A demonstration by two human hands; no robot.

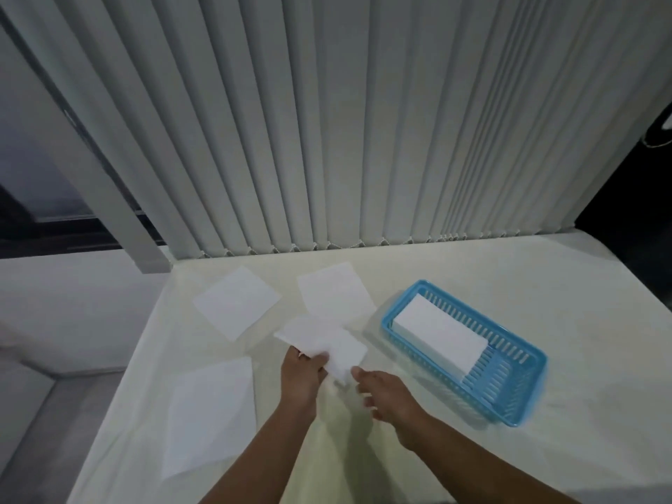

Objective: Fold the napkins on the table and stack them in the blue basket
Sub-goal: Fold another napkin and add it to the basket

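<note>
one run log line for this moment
left hand: grips white paper napkin | right hand: open beside it | blue plastic basket: holds folded napkins

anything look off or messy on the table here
Nothing spilled or torn. The blue basket sits askew on the table, its folded stack pushed to the far end. The napkin in the left hand is rumpled, mid-fold.

Fingertips of left hand (302,372) hidden behind held napkin (329,341), which covers near corner of far napkin (334,289). My right hand (387,394) blurred, grip unreadable.
</note>
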